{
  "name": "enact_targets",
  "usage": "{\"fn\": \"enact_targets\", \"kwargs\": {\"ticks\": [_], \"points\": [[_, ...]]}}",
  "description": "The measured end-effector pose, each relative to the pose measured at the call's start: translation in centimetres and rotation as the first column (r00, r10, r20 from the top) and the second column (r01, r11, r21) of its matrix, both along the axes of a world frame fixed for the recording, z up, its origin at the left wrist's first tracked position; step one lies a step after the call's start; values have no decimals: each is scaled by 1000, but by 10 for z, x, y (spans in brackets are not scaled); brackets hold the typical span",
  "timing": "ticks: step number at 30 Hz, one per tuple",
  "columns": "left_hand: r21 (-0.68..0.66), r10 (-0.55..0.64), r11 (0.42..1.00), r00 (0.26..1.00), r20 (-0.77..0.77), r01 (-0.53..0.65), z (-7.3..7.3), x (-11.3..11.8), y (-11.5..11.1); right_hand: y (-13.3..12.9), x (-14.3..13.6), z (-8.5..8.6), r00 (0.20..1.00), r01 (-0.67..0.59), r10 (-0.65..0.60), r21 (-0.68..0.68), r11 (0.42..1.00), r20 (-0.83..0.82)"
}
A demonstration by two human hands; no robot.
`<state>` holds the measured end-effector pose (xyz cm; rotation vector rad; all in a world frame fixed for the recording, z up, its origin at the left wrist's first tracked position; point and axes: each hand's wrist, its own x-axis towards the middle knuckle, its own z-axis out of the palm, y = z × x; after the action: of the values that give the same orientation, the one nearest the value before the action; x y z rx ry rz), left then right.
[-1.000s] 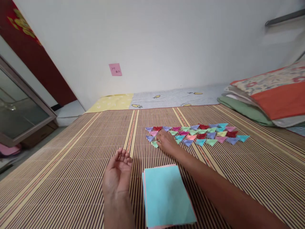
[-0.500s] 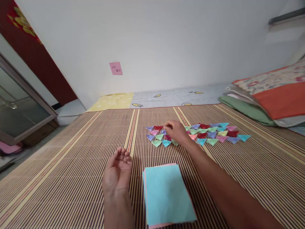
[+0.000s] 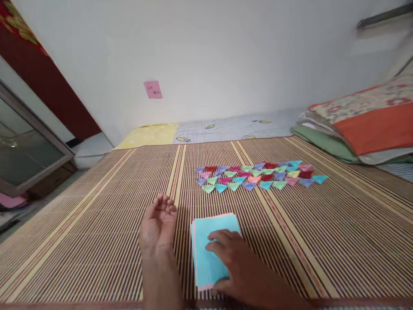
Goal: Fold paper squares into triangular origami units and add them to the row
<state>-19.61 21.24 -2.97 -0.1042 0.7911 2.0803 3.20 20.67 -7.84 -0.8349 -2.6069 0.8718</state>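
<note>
A stack of coloured paper point(image 3: 206, 254), light blue on top with pink edges beneath, lies on the striped mat in front of me. Over its right side is my right hand point(image 3: 230, 256), fingers apart and holding nothing; whether they touch the paper I cannot tell. To the left of the stack, my left hand point(image 3: 159, 221) rests palm up with loosely curled fingers and nothing in it. Beyond both hands, several small folded paper triangles point(image 3: 234, 186) in green, blue, purple, pink, red and yellow form rows on the mat.
The striped mat point(image 3: 106, 224) covers the bed up to a patterned sheet point(image 3: 226, 128) by the white wall. Folded bedding point(image 3: 371, 129) is piled at the far right. A pink note point(image 3: 152, 89) is stuck on the wall. A glass-fronted cabinet point(image 3: 29, 133) stands at left.
My right hand has come back from the left part of the triangle rows to the paper stack, and its fingers have spread. My left hand has stayed nearly in place.
</note>
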Motion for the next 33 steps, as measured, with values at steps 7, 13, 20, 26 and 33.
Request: {"fn": "enact_targets", "kwargs": {"ticks": [7,13,20,26,33], "points": [[-1,-5,1000,1000,-3,5,-1,2,3,-2,1,-1,999,23,-26,-99,995,-36],[1,-20,1000,1000,-9,20,-4,5,6,6,5,-7,994,12,-31,-175,984,-109],[-13,-35,999,999,-15,34,-4,7,8,-3,-1,-10,992,42,-56,-123,992,-113],[-31,-46,998,999,-5,46,-5,9,11,-2,-3,-6,992,9,-26,-144,990,-120],[-36,-73,997,997,-37,71,-8,12,11,9,12,5,971,152,-185,-205,967,-153]]}}
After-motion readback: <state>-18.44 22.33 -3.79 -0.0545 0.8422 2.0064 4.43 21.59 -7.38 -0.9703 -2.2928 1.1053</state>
